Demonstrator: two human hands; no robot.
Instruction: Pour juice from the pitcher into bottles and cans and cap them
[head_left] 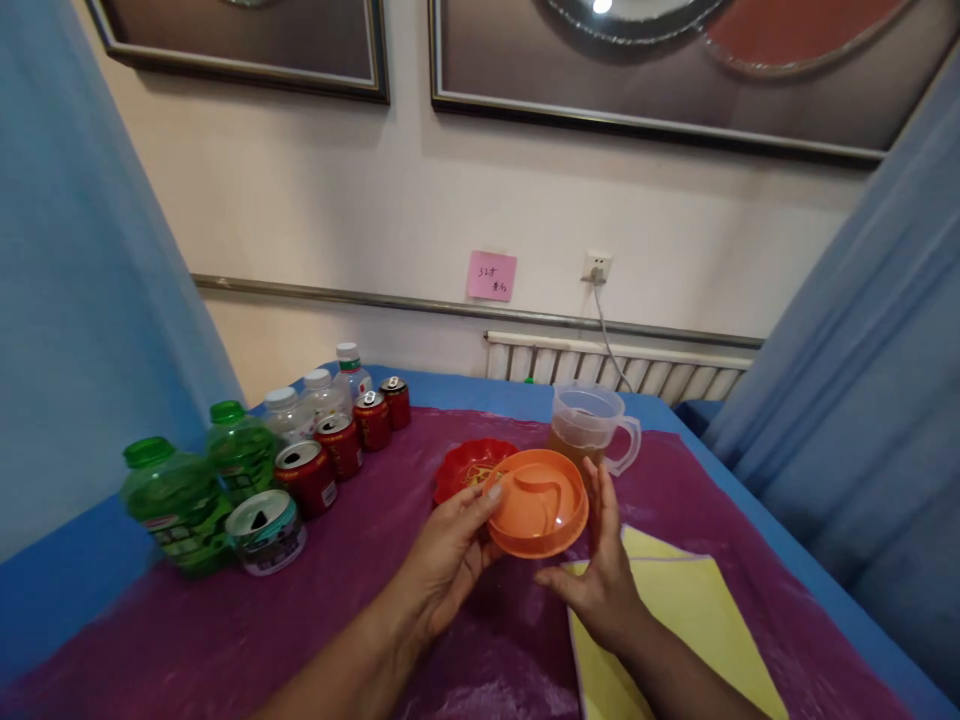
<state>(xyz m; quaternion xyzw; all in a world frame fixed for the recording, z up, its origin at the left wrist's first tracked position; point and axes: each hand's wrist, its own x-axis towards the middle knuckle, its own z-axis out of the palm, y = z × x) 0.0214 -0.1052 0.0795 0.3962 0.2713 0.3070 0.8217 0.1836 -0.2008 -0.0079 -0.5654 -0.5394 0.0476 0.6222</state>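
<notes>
My left hand (457, 535) grips the left rim of a round orange plastic dish (537, 500), thumb on top and fingers underneath. A curved ridge runs across its inside, and it is held tilted toward me above the table. My right hand (600, 570) is at the dish's right side with thumb and fingers spread; whether the fingertips touch the rim I cannot tell. Behind the dish sits a red scalloped plate (457, 468) with a yellow pattern, partly covered by it. A clear plastic jug (589, 415) with brownish liquid stands just beyond my right fingers.
Green bottles (176, 510), clear white-capped bottles (324, 395), red cans (304, 475) and a wide teal-topped can (266, 535) stand at left. Yellow cloths (690, 620) lie at right on the purple sheet (300, 620). A radiator (622, 365) and plugged cable (609, 335) are behind.
</notes>
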